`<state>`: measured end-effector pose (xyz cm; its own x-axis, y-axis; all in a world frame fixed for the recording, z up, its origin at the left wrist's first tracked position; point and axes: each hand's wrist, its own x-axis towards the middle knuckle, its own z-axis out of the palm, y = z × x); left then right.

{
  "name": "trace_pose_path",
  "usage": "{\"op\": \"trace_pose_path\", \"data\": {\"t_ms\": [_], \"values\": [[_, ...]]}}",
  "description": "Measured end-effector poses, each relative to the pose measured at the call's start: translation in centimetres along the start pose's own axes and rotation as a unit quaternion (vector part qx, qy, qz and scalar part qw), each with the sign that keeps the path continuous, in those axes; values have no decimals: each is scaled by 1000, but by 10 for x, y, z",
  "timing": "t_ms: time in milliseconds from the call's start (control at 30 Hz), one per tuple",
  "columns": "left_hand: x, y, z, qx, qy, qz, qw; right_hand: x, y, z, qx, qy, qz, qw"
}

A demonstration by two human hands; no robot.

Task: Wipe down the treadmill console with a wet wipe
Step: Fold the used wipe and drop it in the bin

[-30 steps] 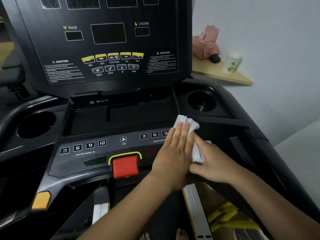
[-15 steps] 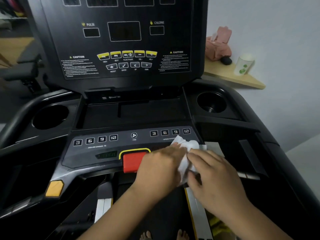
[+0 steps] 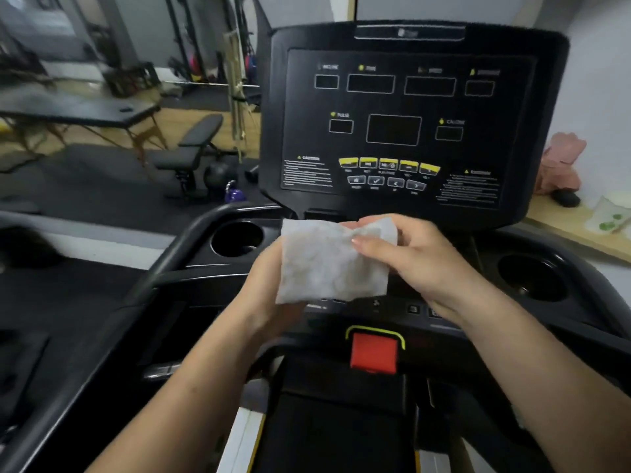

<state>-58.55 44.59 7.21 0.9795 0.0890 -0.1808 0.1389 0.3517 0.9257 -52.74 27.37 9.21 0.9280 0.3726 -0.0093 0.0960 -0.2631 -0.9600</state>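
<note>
the right hand (image 3: 420, 264) pinches the wipe (image 3: 327, 268) near its upper right corner, thumb on the near face and fingers curled behind. the left hand (image 3: 266, 291) sits under and behind the wipe's left side. its fingers are hidden by the cloth, so i cannot tell whether they grip it or just prop it up. the wipe is held in the air between the two hands, clear of the console (image 3: 478, 148), in front of the lower button strip (image 3: 413, 308) and above the red stop button (image 3: 374, 356).

to me this looks like folding the wipe for a pass. best to square the edges, turn a clean face outward and keep it thick enough for a flat palm to press evenly.

its broad face is turned toward the person. its long axis runs left to right, about level, with the short edges near upright.
</note>
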Motion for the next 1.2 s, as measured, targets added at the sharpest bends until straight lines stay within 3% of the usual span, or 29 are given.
{"op": "trace_pose_path", "data": {"t_ms": [267, 467, 633, 733, 900, 1200], "values": [[5, 24, -53, -110, -32, 62, 992, 25, -7, 42, 87, 65, -11, 994], [33, 7, -27, 38, -16, 124, 991, 18, -1, 39, 75, 159, -31, 984], [39, -26, 33, 23, -91, 69, 993, -33, 21, 4, 82, 290, -9, 953], [24, -47, 80, 7, -166, 17, 986, -82, 34, -27, 45, 380, 8, 924], [-36, -84, 163, 33, -270, 14, 962, -194, 44, -70, -64, 521, 36, 850], [-258, -159, 297, 70, -445, 26, 893, -480, 56, -93, -92, 714, 64, 691]]}}
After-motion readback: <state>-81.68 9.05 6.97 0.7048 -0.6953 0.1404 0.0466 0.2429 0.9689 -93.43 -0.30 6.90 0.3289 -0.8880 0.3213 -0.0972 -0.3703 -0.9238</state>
